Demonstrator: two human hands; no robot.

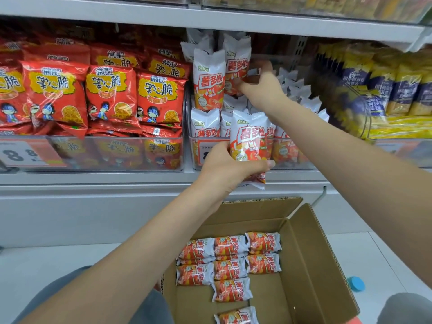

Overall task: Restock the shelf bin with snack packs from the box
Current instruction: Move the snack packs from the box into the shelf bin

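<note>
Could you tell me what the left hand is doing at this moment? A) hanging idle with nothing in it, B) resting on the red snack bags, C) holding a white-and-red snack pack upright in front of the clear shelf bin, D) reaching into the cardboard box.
C: the left hand grips a snack pack upright before the shelf bin, well above the box.

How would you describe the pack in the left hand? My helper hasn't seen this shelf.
Find the clear shelf bin of white-and-orange snack packs, right of the red bags. Just in front of it, the left hand grips one upright pack by its lower end. Unlike its neighbours, it is outside the bin.
</note>
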